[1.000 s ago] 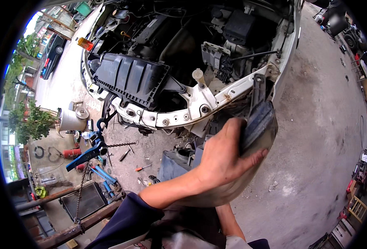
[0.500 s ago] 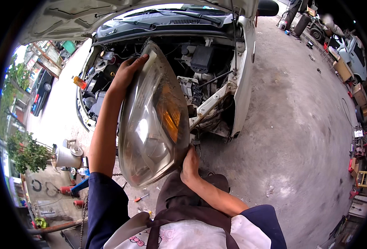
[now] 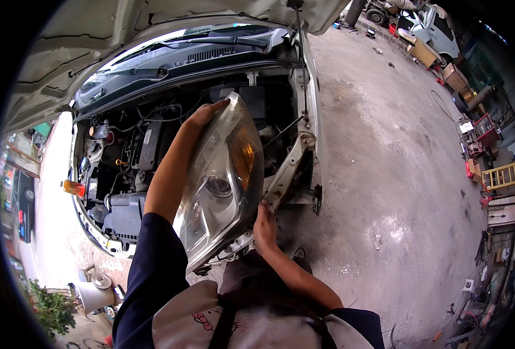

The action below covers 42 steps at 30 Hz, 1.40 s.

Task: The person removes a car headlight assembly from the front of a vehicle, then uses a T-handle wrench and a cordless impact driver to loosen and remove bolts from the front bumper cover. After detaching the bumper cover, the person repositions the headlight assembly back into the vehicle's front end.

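A large car headlight with a clear lens and an amber section is held up in front of the open engine bay. My left hand is closed around its upper, far end; the fingertips are partly hidden behind it. Lower down, my right hand grips the right edge, with its fingers mostly hidden behind the lamp. The headlight is tilted and overlaps the front corner of the car, close beside the pale fender rail. I cannot tell whether it touches the body.
Above, the raised hood hangs over the bay, with a thin prop rod at its right. An orange bottle sits on the car's left edge. A white bucket stands lower left; a yellow ladder lies far right.
The headlight has moved forward and toward the car's front corner, and its lens has turned. Both hands still grip it. My view has shifted closer to the engine bay and swung left.
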Tool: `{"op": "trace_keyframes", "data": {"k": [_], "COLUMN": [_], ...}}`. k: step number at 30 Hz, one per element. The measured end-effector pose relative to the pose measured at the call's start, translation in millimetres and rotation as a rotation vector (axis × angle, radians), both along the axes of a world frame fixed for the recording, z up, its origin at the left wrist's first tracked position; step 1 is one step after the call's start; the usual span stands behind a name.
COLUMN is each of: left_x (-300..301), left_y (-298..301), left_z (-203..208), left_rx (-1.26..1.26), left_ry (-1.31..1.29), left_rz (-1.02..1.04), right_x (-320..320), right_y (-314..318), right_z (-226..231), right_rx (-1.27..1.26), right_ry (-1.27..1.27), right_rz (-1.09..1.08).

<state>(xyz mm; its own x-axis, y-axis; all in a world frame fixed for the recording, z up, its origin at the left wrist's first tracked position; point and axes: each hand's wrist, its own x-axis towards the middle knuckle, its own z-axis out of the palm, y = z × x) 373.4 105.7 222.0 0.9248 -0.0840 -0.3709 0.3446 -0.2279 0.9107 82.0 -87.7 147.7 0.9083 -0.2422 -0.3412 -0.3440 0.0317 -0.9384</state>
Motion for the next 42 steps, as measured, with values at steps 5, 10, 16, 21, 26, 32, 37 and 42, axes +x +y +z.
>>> {"op": "trace_keyframes", "data": {"k": [5,10,16,21,26,32,37,42], "left_x": [30,26,15,1,2,-4,-104,-267], "left_y": [23,26,19,-8,-21,27,40,15], "left_z": [-21,-30,-21,-16,-7,-3,57,62], "left_rx": [0.050,0.002,-0.122,-0.032,0.034,0.340,0.472,0.734], "left_ry": [0.090,0.077,0.174,0.065,0.068,-0.057,-0.225,-0.498], "left_rz": [-0.111,-0.215,-0.290,-0.236,-0.266,-0.226,-0.169,0.032], "right_x": [2,-8,-31,-34,-38,-25,-17,14], "right_y": [14,33,52,38,10,14,-16,-74], "right_z": [11,51,76,39,25,48,26,21], "right_rx": [-0.103,-0.068,0.113,-0.127,-0.138,-0.043,0.104,0.060], "right_ry": [-0.154,-0.201,-0.193,-0.311,-0.320,-0.197,-0.209,-0.269], "right_rz": [0.095,0.137,0.308,0.145,0.200,0.410,0.548,0.745]}}
